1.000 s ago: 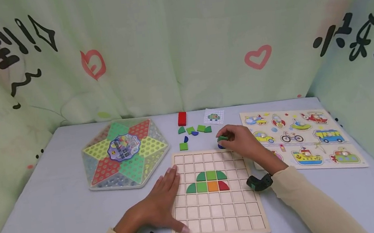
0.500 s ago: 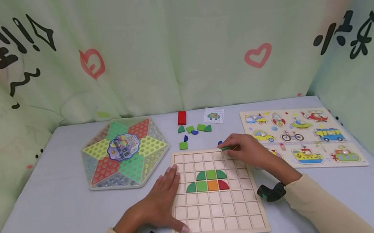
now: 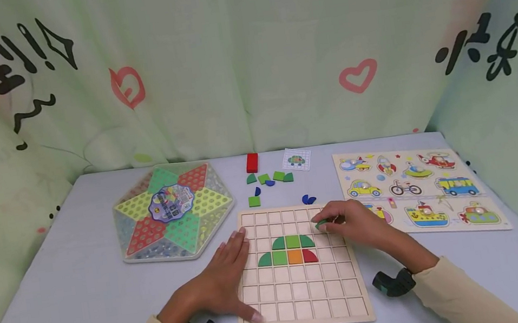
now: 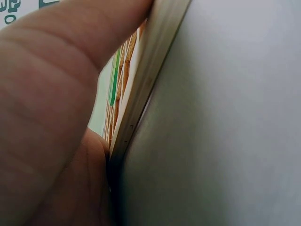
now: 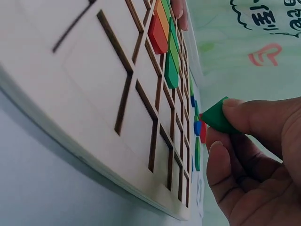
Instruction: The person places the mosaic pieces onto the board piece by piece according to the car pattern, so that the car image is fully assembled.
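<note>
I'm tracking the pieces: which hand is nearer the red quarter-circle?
The right hand, pinching a green piece beyond the red quarter-circle; the left hand is farther, left of it on the board.

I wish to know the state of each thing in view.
Wooden grid board: flat, seven pieces placed
Green quarter-circle: held above the board, unplaced
Left hand: resting on the board's edge
Right hand: pinching the quarter-circle
Loose pieces: scattered
Red block: untouched
Pattern card: face up
Chinese checkers set: flat, label up
Vehicle puzzle: flat, pictures up
</note>
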A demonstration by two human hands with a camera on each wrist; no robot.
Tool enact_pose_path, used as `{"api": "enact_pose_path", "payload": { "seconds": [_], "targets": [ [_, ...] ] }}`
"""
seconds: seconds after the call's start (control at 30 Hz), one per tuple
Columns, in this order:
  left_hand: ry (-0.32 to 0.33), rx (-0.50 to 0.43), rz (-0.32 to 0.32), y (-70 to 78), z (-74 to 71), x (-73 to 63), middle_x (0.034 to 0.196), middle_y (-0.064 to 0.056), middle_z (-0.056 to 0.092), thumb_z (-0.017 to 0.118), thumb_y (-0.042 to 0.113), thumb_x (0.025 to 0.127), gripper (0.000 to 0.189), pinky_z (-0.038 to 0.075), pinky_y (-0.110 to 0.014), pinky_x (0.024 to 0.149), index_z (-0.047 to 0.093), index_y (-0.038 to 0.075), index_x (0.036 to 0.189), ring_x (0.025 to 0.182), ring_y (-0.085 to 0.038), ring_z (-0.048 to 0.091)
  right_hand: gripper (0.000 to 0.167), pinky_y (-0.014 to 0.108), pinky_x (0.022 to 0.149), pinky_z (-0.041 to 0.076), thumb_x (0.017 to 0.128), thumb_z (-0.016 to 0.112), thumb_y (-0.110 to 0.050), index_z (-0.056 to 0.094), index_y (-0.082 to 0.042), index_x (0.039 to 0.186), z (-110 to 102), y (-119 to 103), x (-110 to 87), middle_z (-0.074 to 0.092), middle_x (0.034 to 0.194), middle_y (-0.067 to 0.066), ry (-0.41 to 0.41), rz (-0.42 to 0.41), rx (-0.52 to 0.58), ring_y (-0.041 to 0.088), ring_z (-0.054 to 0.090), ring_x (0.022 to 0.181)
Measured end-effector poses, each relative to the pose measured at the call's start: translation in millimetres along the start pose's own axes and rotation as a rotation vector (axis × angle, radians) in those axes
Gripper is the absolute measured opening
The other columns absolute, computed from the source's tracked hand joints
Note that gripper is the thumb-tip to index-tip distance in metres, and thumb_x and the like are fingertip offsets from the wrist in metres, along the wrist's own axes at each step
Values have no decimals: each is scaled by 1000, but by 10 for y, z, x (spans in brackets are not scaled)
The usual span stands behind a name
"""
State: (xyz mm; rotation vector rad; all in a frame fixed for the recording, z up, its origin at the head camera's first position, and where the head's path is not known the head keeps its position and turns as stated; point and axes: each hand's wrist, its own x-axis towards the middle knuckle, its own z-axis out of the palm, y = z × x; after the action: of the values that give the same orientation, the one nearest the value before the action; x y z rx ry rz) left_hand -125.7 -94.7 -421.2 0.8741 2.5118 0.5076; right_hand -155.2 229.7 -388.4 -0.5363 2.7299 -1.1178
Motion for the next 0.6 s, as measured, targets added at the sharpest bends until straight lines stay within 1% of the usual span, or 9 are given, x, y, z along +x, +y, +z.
{"api": "enact_pose_path", "payload": {
  "seconds": [0.07, 0.17, 0.23, 0.33, 0.4, 0.47, 0.6],
  "targets": [
    [1, -1, 0, -2, 3, -1, 162, -8, -14, 75, 75, 60, 139, 1, -47, 116, 5, 3, 156, 146, -23, -12, 22, 25, 70, 49, 87, 72, -3, 73, -7, 109, 15, -11, -28, 65, 92, -2, -26, 35, 12, 17, 55, 81],
    [4, -4, 5, -9, 6, -1, 162, -8, -14, 75, 75, 60, 139, 1, -47, 116, 5, 3, 156, 146, -23, -12, 21, 24, 68, 48, 85, 73, -3, 73, -10, 105, 46, -17, -75, 64, 90, -3, -63, 73, 23, 18, 55, 81],
    [8, -7, 10, -12, 6, -1, 162, -9, -14, 75, 75, 60, 139, 1, -47, 116, 5, 3, 156, 146, -23, -12, 19, 24, 67, 48, 84, 73, -2, 75, -12, 100, 67, -9, -106, 65, 90, -4, -82, 65, 26, 18, 55, 81],
    [12, -9, 16, -14, 4, -1, 161, -9, -13, 75, 76, 60, 139, 1, -47, 116, 6, 2, 155, 146, -23, -12, 19, 24, 68, 48, 84, 73, -2, 77, -13, 100, 90, 8, -150, 67, 93, -6, -116, 21, 28, 17, 56, 83],
    [11, -11, 17, -14, 2, -4, 162, -9, -13, 75, 76, 60, 139, 1, -47, 116, 6, 2, 155, 146, -23, -12, 22, 24, 67, 48, 84, 74, -3, 76, -12, 104, 105, 10, -174, 66, 90, -7, -133, 8, 21, 16, 56, 82],
    [10, -13, 15, -14, -2, -8, 162, -9, -13, 75, 75, 60, 139, 1, -47, 116, 6, 2, 155, 146, -23, -12, 22, 23, 66, 48, 83, 75, -4, 74, -10, 104, 122, 4, -187, 64, 87, -7, -144, 3, 18, 15, 56, 79],
    [8, -12, 10, -14, -10, -16, 162, -9, -13, 75, 75, 60, 139, 1, -47, 116, 6, 2, 155, 146, -23, -12, 17, 23, 63, 48, 82, 77, -6, 72, -12, 97, 152, -35, -200, 60, 79, -8, -146, -7, -2, 13, 55, 73]
  ]
}}
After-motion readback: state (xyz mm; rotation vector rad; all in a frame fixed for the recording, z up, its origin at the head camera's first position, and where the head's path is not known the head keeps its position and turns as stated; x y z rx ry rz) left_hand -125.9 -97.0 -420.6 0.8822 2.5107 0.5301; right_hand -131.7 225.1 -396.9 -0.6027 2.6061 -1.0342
